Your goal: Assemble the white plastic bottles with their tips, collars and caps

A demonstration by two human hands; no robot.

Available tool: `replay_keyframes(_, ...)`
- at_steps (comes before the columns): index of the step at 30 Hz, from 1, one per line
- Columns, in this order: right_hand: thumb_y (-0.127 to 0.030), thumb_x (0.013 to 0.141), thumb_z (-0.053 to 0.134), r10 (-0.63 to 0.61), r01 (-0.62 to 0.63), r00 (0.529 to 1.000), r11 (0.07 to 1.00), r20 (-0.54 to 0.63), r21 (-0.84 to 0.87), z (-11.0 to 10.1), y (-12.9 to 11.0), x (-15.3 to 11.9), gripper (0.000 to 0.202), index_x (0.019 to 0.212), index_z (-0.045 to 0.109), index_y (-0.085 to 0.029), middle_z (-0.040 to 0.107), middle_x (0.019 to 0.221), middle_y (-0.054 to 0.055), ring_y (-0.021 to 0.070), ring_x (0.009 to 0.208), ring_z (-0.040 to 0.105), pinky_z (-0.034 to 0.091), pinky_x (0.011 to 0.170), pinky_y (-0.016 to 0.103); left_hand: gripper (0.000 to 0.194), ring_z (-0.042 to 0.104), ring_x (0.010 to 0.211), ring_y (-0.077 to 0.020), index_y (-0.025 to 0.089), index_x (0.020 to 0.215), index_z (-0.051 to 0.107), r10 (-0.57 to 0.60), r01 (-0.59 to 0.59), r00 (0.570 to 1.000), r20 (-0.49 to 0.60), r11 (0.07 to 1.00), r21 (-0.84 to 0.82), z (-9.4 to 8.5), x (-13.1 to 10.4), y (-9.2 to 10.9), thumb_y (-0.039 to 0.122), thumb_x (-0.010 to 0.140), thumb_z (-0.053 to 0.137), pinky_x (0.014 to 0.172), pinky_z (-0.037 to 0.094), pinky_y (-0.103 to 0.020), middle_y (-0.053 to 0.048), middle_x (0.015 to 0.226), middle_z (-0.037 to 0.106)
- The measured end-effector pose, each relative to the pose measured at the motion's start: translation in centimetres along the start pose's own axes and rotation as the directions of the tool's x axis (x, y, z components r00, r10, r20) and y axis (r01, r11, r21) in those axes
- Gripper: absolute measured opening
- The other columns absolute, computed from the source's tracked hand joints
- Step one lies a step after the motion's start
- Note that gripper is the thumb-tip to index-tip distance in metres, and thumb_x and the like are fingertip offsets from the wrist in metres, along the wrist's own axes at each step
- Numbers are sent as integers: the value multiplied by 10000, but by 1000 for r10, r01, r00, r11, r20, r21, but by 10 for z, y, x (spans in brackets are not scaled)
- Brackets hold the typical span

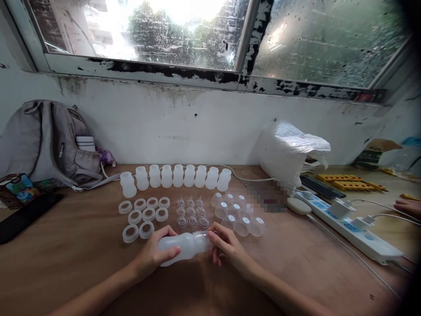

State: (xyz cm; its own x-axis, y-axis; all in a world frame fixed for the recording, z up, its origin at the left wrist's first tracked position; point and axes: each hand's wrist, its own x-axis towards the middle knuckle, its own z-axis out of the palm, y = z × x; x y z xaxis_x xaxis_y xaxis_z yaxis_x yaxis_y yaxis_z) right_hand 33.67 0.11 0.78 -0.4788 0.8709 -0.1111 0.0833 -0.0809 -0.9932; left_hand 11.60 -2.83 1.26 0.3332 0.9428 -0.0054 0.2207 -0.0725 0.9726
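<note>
A frosted baby bottle (181, 245) lies tilted sideways above the table's front part. My left hand (151, 251) is closed around its base end. At the other end, my right hand (230, 248) has its fingers closed on the clear cap (201, 242); part of that cap is hidden behind them. Just beyond the hands are several screw rings (148, 214) at left, clear bottle nipples (191, 212) in the middle and translucent caps (242, 226) at right. Behind them stands a row of frosted bottle bodies (178, 176).
A grey backpack (49, 140) and a black phone-like slab (29, 216) are at left. To the right are a white bag (283, 149), a power strip (348, 226) with chargers and cables, and yellow parts (348, 182). Another person's hand (409, 207) shows at the right edge.
</note>
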Motion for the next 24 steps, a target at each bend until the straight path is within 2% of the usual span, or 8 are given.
replay_keyframes(10, -525, 730, 496, 15, -20, 999, 994, 42, 111, 5, 8, 2, 368, 749, 411, -167, 520, 507, -39, 77, 352, 492, 363, 324, 162, 274, 428, 601, -105, 151, 773, 455, 34, -31, 999, -42, 997, 74, 4, -5, -4, 381, 673, 565, 515, 335, -197, 9, 708, 483)
replay_keyframes(15, -523, 761, 455, -21, 31, 996, 991, -81, 128, 12, 0, 3, 351, 761, 429, -173, 487, 512, -46, 67, 371, 466, 342, 335, 158, 272, 455, 640, -119, 161, 826, 467, 59, -56, 995, -79, 998, 39, 15, -8, 0, 409, 731, 521, 547, 362, -205, -2, 748, 496)
replay_keyframes(18, -516, 722, 514, -102, 113, 990, 986, -94, 125, 21, -10, 5, 358, 808, 425, -180, 459, 534, -56, 60, 368, 426, 325, 318, 164, 267, 493, 739, -145, 184, 949, 455, 81, -82, 993, -86, 997, -10, 23, -13, 0, 399, 791, 457, 643, 399, -232, -23, 858, 514)
replay_keyframes(20, -461, 669, 605, -152, 157, 985, 986, -79, 59, 24, -21, 7, 368, 835, 434, -180, 467, 582, -49, 61, 403, 429, 325, 318, 160, 316, 485, 910, -181, 208, 1065, 408, 115, -119, 990, -87, 992, -45, 26, -15, -4, 387, 808, 446, 783, 388, -270, -49, 1003, 500)
replay_keyframes(22, -409, 651, 640, -209, 207, 973, 978, -101, -32, 19, -37, 8, 352, 842, 458, -176, 494, 648, -27, 75, 479, 466, 357, 349, 162, 424, 408, 1075, -212, 236, 1180, 309, 142, -152, 986, -85, 981, -119, 27, -15, -11, 397, 811, 442, 887, 339, -304, -74, 1173, 420)
replay_keyframes(24, -386, 661, 637, -297, 276, 940, 951, -168, -137, 4, -58, 8, 333, 867, 487, -172, 534, 725, 2, 97, 569, 511, 409, 416, 177, 497, 366, 1131, -224, 255, 1234, 228, 128, -145, 987, -94, 968, -204, 27, -12, -18, 422, 812, 431, 906, 329, -325, -90, 1265, 333)
